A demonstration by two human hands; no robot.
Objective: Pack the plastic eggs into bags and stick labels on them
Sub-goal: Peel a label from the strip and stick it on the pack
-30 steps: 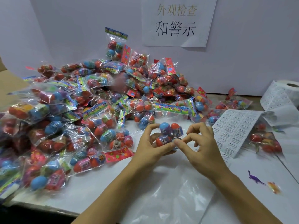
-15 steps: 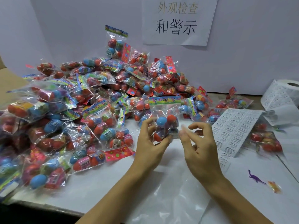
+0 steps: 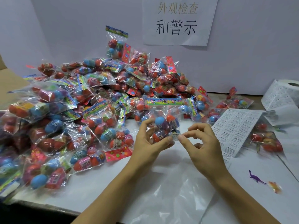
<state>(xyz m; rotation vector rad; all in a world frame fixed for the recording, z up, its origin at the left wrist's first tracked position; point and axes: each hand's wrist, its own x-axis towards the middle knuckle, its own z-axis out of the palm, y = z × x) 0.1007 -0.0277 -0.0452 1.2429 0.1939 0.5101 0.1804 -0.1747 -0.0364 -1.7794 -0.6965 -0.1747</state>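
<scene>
A bag of eggs is gripped upright by the curled left hand, while a small label on its lower corner is pinched by the right hand just beside it.

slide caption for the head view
Left hand holds a bag of plastic eggs while right hand presses on a warning label.

Packing/inspection stn, small factory or workshop. Evidence: bench w/ heap of bagged eggs, warning-label sheet + roll, printed Chinese wall sign.
</scene>
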